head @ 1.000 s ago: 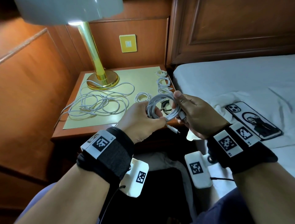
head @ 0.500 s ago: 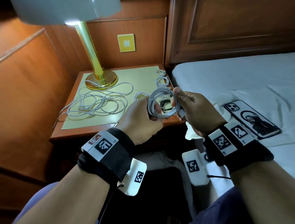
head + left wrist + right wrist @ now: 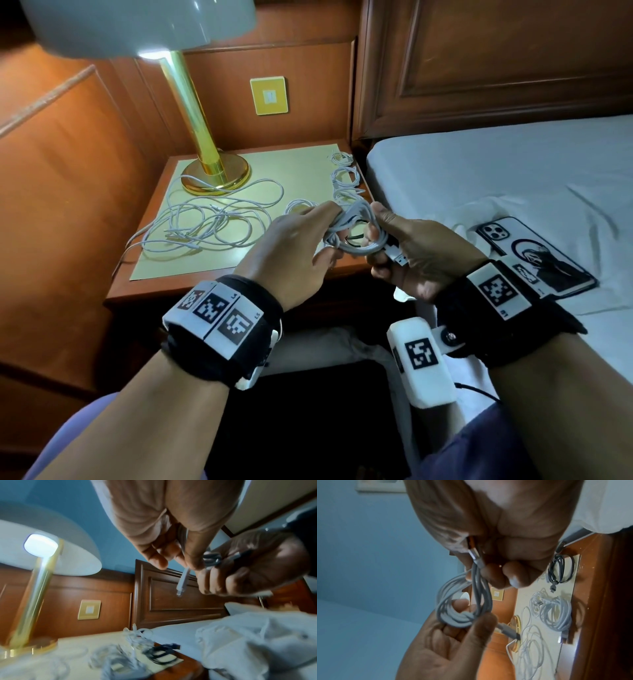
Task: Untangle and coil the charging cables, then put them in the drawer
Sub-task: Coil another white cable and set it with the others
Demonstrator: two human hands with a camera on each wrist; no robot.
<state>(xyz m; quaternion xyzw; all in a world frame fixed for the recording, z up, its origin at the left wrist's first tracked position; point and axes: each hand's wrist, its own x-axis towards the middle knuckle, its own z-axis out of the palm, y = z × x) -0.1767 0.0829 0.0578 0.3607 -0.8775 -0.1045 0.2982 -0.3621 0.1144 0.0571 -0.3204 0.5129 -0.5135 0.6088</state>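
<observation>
A grey-white charging cable wound into a coil (image 3: 358, 236) hangs over the nightstand's front edge, held between both hands. My left hand (image 3: 322, 229) pinches the coil's left side, and a small connector (image 3: 182, 582) sticks out past its thumb. My right hand (image 3: 378, 224) grips the coil's right side together with the USB plug (image 3: 399, 257). The right wrist view shows the loops (image 3: 462, 601) squeezed narrow between the two hands. A loose tangle of white cables (image 3: 212, 219) lies on the nightstand (image 3: 191, 270). I see no drawer.
Small coiled white cables (image 3: 344, 174) line the nightstand's right edge, with a coiled black cable (image 3: 559, 570) nearest the front. A brass lamp (image 3: 205, 164) stands at the back left. A phone (image 3: 534, 253) lies on the white bed on the right.
The round coil has been squeezed into a narrower bundle. My left hand has shifted its fingers up over the coil's top, while the right keeps its grip on the plug side.
</observation>
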